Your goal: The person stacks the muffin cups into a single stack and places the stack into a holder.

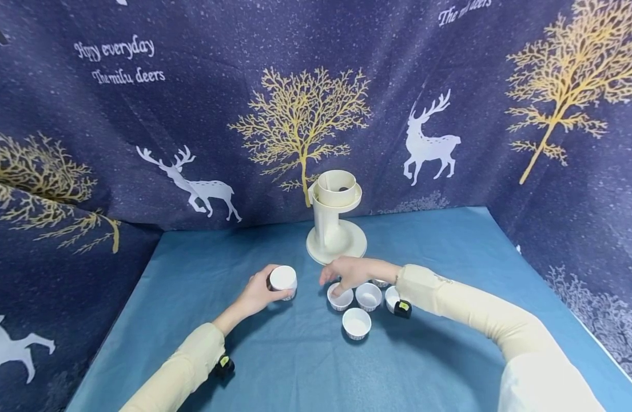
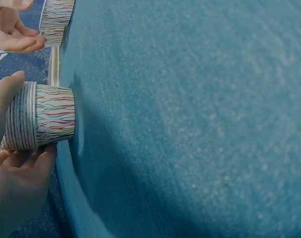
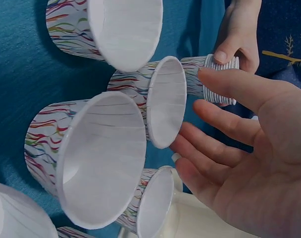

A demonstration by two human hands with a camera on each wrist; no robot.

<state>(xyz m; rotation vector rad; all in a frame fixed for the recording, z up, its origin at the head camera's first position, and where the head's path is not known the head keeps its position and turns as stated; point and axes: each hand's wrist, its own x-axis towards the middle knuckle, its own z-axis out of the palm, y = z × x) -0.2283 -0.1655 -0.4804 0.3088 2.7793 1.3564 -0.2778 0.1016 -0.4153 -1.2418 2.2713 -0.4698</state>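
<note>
My left hand (image 1: 257, 292) grips a stack of nested paper baking cups (image 2: 55, 116), thumb on one side and fingers on the other. Their outsides carry wavy coloured lines, and the stack's white top faces up in the head view. Over on the right, my right hand (image 1: 354, 270) hovers with spread, slightly bent fingers above a single white cup (image 1: 341, 302). In the right wrist view its fingertips are right at the rim of that cup (image 3: 168, 101), with nothing held in the palm.
Several more loose cups stand close by, among them one in front (image 1: 357, 324) and one in the middle (image 1: 369, 297); the right forearm partly covers others. A cream stand (image 1: 338, 237) with a ring-held cylinder rises behind them on the blue cloth (image 1: 295, 366), before a patterned curtain (image 1: 274, 34).
</note>
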